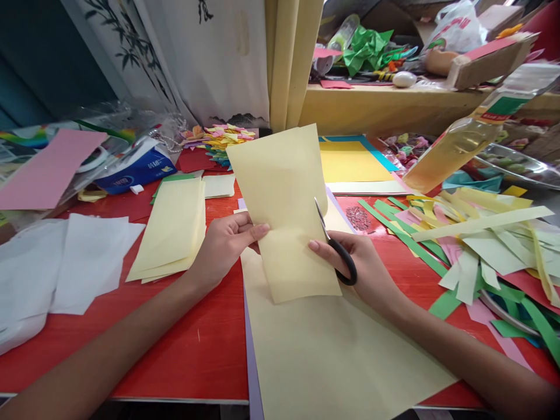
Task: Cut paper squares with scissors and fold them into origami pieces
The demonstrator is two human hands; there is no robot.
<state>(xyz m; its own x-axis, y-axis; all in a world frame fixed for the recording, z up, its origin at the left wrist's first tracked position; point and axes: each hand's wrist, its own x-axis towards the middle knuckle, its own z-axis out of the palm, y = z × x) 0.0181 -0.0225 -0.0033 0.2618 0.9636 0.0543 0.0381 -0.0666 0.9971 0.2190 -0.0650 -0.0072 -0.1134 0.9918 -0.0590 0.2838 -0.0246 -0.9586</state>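
Two-handed hold: left hand [231, 236] and right hand [367, 262] flank a pale yellow sheet [280, 186], raised over a red tabletop [192, 356].

Left grip: closed on the sheet at its nine o'clock edge, thumb on the face, the other fingers partly hidden behind.

Right grip: wrapped about the black-handled scissors [349, 262], thumb lying across the paper's face near four o'clock; the blades stand at the three o'clock edge, pointing toward twelve.

Paper's feel: light and thin by its look, flexible rather than stiff, likely quick to crease or tear; a soft bend shows across its middle.

Best hold: flat between thumb and fingertips along the nine o'clock edge, roughly level with the blades but clear of them, pinched lightly.

Larger sheet: pale paper [324, 350] spread below, toward six o'clock.

Stack: similar pale yellow pieces [175, 221] at nine o'clock.

Offcuts: loose green, yellow and pink strips [507, 227] heaped at three o'clock.

Bottle: amber-coloured contents [455, 143], at two o'clock.
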